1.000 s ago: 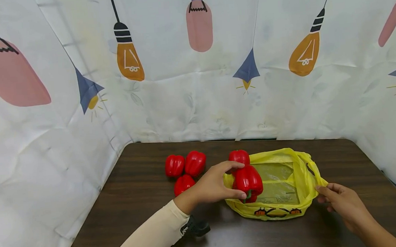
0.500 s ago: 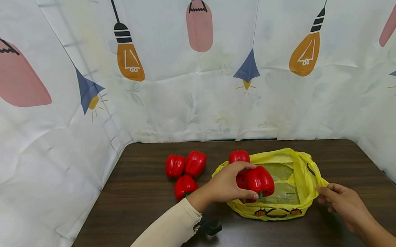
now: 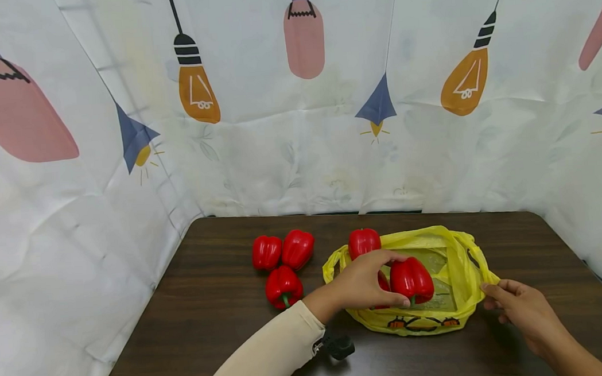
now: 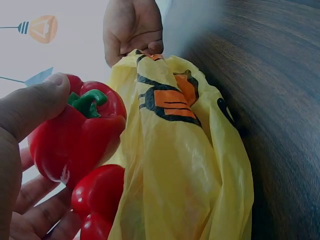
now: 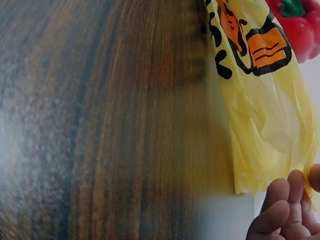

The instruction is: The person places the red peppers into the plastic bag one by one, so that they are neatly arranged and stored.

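My left hand [image 3: 363, 282] grips a red bell pepper [image 3: 412, 280] between thumb and fingers, over the open mouth of a yellow plastic bag [image 3: 423, 323]. In the left wrist view the thumb presses near the green stem of this bell pepper [image 4: 80, 130]. Another red pepper [image 4: 102, 195] shows below it, at the bag's side. My right hand [image 3: 520, 309] pinches the bag's right edge, and the right wrist view shows its fingers [image 5: 295, 200] at the yellow plastic [image 5: 280, 125]. A further red pepper [image 3: 363, 242] is at the bag's back left corner.
Three red peppers [image 3: 283, 287] stand grouped on the dark wooden table [image 3: 205, 309], left of the bag. A black device [image 3: 340, 346] is strapped at the left wrist. Behind the table hangs a white curtain [image 3: 258, 167] printed with lamps.
My left hand has carried its pepper rightward, from the bag's left side toward its middle. The right hand stays at the bag's edge.
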`<state>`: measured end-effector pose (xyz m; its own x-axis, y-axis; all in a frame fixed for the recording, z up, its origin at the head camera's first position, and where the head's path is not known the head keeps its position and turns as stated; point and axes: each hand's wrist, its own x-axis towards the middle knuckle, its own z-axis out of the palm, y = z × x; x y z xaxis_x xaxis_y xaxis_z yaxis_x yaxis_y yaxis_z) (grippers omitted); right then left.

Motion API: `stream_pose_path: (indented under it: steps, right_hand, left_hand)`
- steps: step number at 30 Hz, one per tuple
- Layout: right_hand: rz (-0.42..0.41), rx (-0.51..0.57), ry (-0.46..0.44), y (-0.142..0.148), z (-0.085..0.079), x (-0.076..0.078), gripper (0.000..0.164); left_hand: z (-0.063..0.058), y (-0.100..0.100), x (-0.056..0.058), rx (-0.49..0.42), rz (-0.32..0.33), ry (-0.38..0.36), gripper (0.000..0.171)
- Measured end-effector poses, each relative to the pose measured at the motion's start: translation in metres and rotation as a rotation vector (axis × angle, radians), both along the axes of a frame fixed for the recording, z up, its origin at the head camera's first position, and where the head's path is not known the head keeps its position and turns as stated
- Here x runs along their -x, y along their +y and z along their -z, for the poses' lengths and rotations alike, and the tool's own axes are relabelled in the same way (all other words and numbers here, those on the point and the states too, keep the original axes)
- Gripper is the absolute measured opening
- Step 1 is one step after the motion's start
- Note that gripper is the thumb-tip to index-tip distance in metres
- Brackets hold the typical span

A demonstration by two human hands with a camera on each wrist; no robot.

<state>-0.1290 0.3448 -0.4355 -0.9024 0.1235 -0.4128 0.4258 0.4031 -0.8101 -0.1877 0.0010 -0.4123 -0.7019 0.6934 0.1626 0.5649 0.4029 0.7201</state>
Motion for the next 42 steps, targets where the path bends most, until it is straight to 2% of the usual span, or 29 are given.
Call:
stream_pose_path:
  steps: [3,14,21,24,34,42]
  right_hand:
    - [-0.004,0.000,-0.001,0.000,0.000,0.000,0.045]
    - [-0.009,0.000,-0.002,0.003,0.003,0.001,0.046]
    - [-0.008,0.004,0.001,0.004,0.003,0.000,0.047]
    - [-0.012,0.005,0.005,0.004,0.003,0.000,0.047]
    - [-0.010,-0.004,0.005,0.003,0.002,0.001,0.045]
    - [-0.001,-0.003,0.003,0.001,0.002,0.002,0.048]
  left_hand:
    - [0.001,0.004,0.000,0.034,-0.008,0.024,0.073]
    - [0.009,0.020,-0.003,0.193,0.003,0.189,0.072]
    - [0.010,0.022,-0.007,0.364,0.012,0.390,0.069]
    - [0.009,0.022,-0.008,0.409,0.014,0.437,0.068]
    - [0.003,0.013,-0.007,0.353,-0.003,0.417,0.063]
    - [-0.001,-0.005,-0.008,0.304,-0.008,0.376,0.062]
